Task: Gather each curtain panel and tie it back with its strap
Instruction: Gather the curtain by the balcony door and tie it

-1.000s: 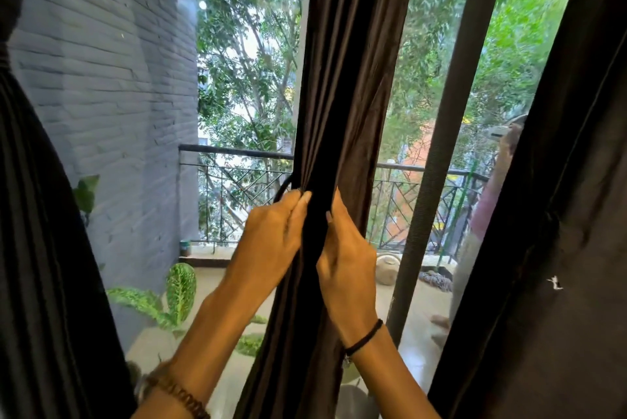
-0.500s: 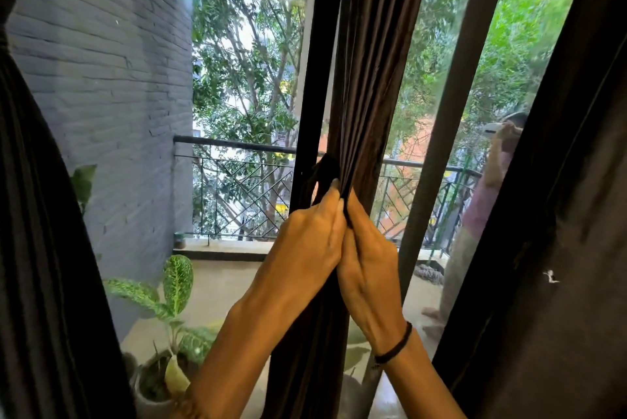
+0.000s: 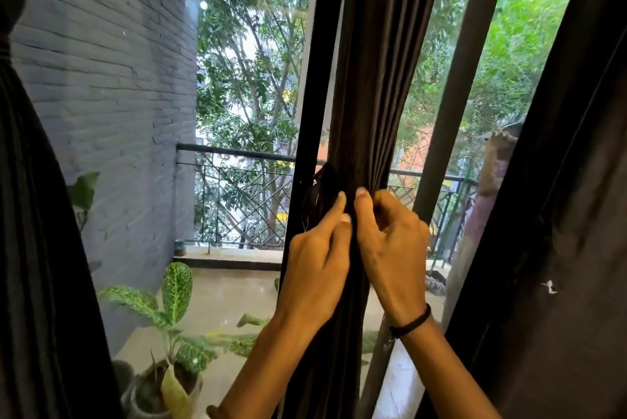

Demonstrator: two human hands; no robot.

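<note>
A dark brown curtain panel [image 3: 373, 79] hangs bunched into a narrow column in the middle of the window. My left hand [image 3: 315, 256] and my right hand [image 3: 390, 245] pinch its folds side by side at railing height, fingertips almost touching. A dark strap [image 3: 317, 195] shows as a loop just left of the bunch, above my left fingers; how it sits around the fabric is hidden. Another dark panel [image 3: 40, 249] hangs at the far left and a third [image 3: 559, 215] fills the right side.
A black window frame post [image 3: 314, 79] stands right behind the gathered panel, a grey post [image 3: 451, 113] to its right. Beyond the glass are a balcony railing [image 3: 237, 154], potted plants [image 3: 169, 334], a grey brick wall [image 3: 112, 96], and a person's reflection [image 3: 488, 188].
The gathered panel has moved right against the black frame post and is bunched tighter. My hands have closed together on its folds and my right fingers have curled in.
</note>
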